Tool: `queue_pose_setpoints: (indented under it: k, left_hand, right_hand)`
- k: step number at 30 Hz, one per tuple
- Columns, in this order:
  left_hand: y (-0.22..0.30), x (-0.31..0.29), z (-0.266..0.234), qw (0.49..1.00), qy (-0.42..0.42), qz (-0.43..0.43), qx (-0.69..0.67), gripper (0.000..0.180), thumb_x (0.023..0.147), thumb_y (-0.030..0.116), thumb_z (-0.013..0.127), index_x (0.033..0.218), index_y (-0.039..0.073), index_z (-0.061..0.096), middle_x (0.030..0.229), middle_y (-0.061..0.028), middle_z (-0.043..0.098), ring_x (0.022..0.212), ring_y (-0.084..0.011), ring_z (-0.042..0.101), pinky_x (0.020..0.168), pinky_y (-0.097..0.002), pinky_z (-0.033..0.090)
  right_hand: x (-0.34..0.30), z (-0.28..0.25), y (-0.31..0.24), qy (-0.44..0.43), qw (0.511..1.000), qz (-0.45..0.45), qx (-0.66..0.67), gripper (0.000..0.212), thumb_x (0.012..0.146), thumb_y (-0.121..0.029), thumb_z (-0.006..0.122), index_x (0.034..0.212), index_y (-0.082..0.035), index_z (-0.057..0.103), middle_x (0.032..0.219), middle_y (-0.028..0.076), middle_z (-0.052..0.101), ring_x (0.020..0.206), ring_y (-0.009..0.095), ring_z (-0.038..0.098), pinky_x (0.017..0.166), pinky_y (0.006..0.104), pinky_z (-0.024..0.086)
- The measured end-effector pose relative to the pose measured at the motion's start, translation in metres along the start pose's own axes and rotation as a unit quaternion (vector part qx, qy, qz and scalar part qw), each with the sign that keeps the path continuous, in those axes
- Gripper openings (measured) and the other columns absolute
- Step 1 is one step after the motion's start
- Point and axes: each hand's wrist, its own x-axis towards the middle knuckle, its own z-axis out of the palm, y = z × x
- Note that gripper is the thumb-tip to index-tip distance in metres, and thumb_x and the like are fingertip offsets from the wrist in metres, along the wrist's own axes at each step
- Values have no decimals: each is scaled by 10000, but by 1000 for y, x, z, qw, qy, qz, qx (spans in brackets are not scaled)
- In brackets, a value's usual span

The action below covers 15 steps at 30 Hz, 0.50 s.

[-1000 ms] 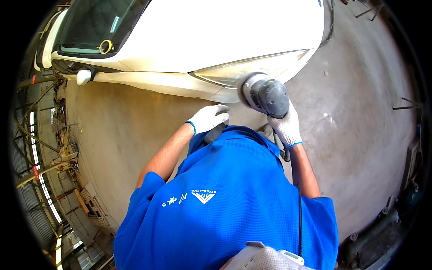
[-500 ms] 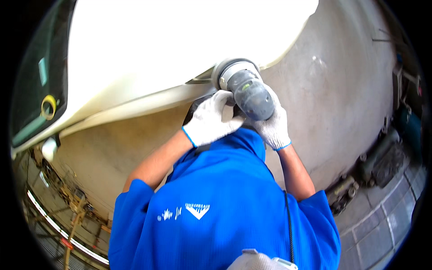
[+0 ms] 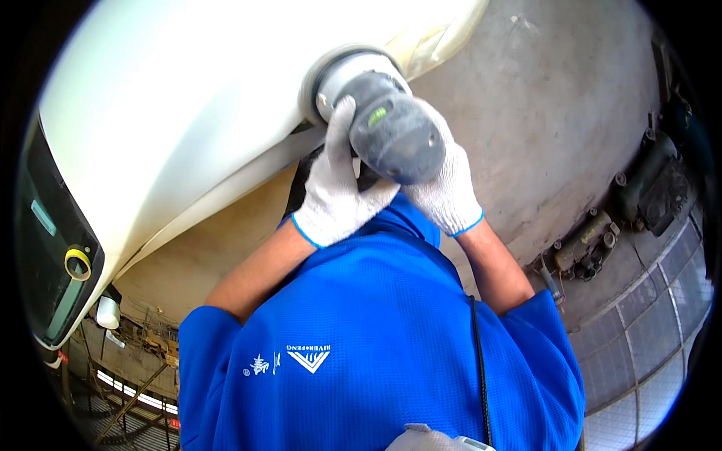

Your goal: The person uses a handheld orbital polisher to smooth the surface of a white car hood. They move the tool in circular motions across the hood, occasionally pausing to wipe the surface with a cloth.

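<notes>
A grey and black orbital sander (image 3: 398,146) is pressed by its round pad against the lower edge of a white car body panel (image 3: 210,98). My left hand (image 3: 335,184), in a white knit glove with a blue cuff, grips the sander's near left side, its fingers reaching up along the housing. On the other side my right hand (image 3: 447,184), gloved alike, is wrapped around the body, most of its fingers hidden behind it. The sander's head is tilted toward me. Yellowish patches show on the panel (image 3: 429,45) just beyond the pad.
At the far left a yellow tape roll (image 3: 77,264) rests on the car's dark glass (image 3: 37,233); a small white part (image 3: 107,312) juts out below. Dusty machines (image 3: 587,244) stand along the right, by grey floor tiles (image 3: 632,338). A black cord (image 3: 479,361) hangs down my blue shirt.
The sander and both hands have moved up and left along the panel's edge. My left hand's fingers now lie against the housing, where before they were lower. The view has shifted too.
</notes>
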Motion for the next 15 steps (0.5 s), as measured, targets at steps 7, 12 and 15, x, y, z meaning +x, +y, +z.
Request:
queue_pose_setpoints:
  k: [7,12,15]
  left_hand:
    - [2,17,-13,999,-22,37,-3,1082,847,258,800,1608,28,65,1397,-328,508,1220,-464,604,1026,-487,518]
    - [5,27,-12,996,-72,-30,-45,1047,873,235,776,1614,48,60,1474,-310,441,1278,-431,577,1066,-447,494]
    - [3,16,-11,996,-63,-36,-57,1075,848,205,783,1617,58,46,1397,-311,511,1219,-432,613,1027,-460,520]
  right_hand:
    - [7,-3,-8,15,1000,20,-5,761,786,-182,832,1443,-53,471,1250,227,678,1125,365,689,952,406,550]
    - [13,-11,-7,-7,997,75,-30,767,751,-180,881,1408,-40,510,1268,188,681,1163,292,682,1002,375,531]
    - [9,-8,-10,-2,997,72,-32,782,744,-180,886,1415,-47,507,1264,189,681,1157,293,685,1009,375,530]
